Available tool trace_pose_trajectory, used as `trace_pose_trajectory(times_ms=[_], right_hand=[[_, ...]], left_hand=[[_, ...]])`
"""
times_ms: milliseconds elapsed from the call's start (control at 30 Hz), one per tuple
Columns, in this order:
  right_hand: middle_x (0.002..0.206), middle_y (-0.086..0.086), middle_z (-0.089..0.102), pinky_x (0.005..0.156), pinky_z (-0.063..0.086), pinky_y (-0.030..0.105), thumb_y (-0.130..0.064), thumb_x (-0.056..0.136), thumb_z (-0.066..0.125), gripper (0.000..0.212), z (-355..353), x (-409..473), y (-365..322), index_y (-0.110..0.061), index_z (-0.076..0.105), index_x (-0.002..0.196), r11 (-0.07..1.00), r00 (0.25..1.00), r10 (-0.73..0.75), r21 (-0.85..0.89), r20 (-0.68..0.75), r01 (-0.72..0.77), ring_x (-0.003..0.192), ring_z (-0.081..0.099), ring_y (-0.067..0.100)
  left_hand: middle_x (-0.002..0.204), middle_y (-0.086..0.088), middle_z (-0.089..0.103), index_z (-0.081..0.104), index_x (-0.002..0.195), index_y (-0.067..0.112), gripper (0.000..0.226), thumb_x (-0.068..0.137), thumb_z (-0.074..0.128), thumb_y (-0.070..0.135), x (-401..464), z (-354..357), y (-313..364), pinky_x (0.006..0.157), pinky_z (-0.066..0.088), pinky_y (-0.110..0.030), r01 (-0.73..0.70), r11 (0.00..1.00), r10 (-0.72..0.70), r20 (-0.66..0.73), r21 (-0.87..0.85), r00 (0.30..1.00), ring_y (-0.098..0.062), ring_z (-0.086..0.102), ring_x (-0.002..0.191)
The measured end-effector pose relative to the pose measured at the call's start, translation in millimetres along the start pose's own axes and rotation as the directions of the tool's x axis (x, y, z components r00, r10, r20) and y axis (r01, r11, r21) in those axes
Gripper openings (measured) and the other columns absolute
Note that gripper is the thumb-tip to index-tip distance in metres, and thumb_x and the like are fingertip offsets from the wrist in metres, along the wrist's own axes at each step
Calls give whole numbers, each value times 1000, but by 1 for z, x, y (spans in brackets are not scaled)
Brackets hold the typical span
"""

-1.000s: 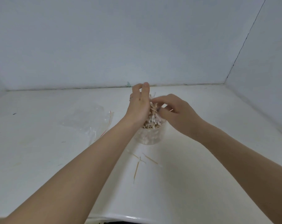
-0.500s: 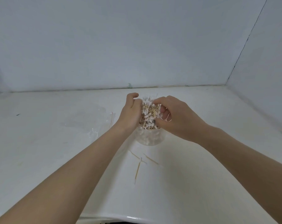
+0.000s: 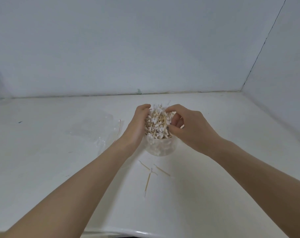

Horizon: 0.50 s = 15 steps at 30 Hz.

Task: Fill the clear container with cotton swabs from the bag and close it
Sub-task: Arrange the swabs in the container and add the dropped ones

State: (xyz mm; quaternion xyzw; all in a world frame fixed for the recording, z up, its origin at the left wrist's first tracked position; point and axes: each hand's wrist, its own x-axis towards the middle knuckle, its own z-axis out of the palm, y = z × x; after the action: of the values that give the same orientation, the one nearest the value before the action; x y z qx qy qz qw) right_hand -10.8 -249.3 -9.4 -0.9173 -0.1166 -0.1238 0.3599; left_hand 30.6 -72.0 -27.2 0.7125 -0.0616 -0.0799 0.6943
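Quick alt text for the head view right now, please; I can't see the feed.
Both hands, left hand and right hand, cup a heaped bundle of cotton swabs over the open clear container on a white counter. Three loose swabs lie just in front; the crumpled plastic bag lies left.

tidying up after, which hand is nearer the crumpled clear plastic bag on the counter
Left. The left hand is just right of the crumpled clear plastic bag; the right hand is farther right, beyond the cotton swabs.
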Motion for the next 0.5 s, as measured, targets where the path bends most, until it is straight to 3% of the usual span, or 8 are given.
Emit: trace_pose_trajectory(times_ms=[67,133,200,333,500], right_hand=[[79,-11,66,68,53,22,-13,88,68,36,-1,-2,1,-29,63,119,999,999,17,29,-31,-17,74,63,6],[79,-11,67,68,49,17,-15,89,69,34,-5,-3,1,-30,62,118,999,998,28,40,-49,-26,73,64,4],[79,-12,68,66,47,12,-16,90,69,34,-9,-2,1,-30,61,119,999,998,28,35,-56,-26,73,64,2],[78,-11,67,63,44,10,-12,90,66,28,-8,-1,-6,-28,67,113,998,991,21,60,-130,-13,66,59,3],[79,-6,68,61,43,9,-11,90,66,21,-4,2,-17,-27,72,102,969,964,96,245,-250,-33,66,61,6]], left_hand=[[131,9,58,48,140,28,34,108,37,31,-2,-2,-3,96,46,-26,12,1000,-11,-24,25,1000,-7,57,119],[130,18,54,45,143,32,35,109,36,34,-5,-5,-4,93,42,-20,-25,993,27,-17,111,999,-1,53,120],[128,20,54,47,141,31,34,110,36,37,-7,-7,-5,90,39,-16,-66,985,70,-22,160,997,5,50,118],[121,14,60,56,129,25,28,110,36,28,-6,-6,-7,93,44,-21,-134,971,153,-84,197,985,0,56,113],[106,5,62,59,114,16,22,109,40,26,-7,-6,-6,75,44,-11,-154,961,195,-164,230,967,2,54,86]])
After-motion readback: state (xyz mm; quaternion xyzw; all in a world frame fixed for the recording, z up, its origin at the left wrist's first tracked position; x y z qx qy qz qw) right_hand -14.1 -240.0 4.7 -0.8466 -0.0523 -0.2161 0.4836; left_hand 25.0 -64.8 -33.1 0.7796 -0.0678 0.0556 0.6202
